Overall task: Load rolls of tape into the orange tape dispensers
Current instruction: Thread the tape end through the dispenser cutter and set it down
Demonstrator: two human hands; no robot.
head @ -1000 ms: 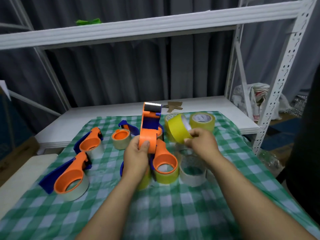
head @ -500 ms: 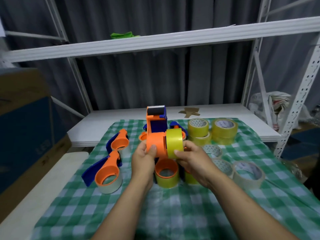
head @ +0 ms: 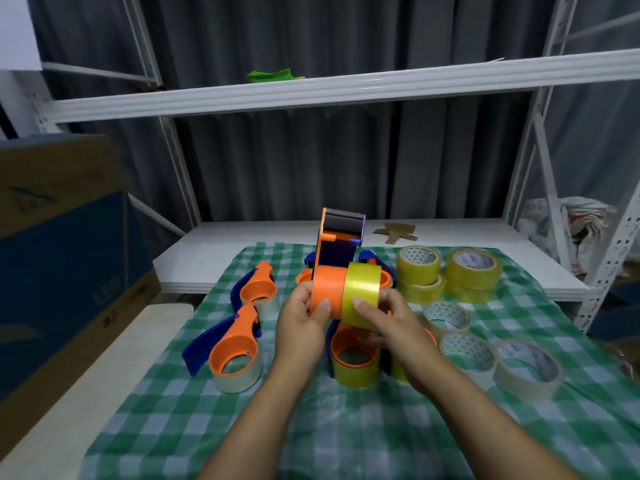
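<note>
Yellow roll point(head: 362, 294) moved against orange dispenser point(head: 327, 289); left grip point(head: 301, 327) holds dispenser, right grip point(head: 391, 323) roll.

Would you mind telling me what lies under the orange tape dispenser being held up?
Another orange dispenser, loaded with a yellow tape roll, lies on the green checked cloth below it. The right hand covers part of that dispenser and anything beside it.

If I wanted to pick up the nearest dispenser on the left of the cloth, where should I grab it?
That dispenser is probably best taken by its blue handle, from above on the left. The handle juts sideways, away from the roll loaded in it, so fingers could wrap round it freely.
</note>
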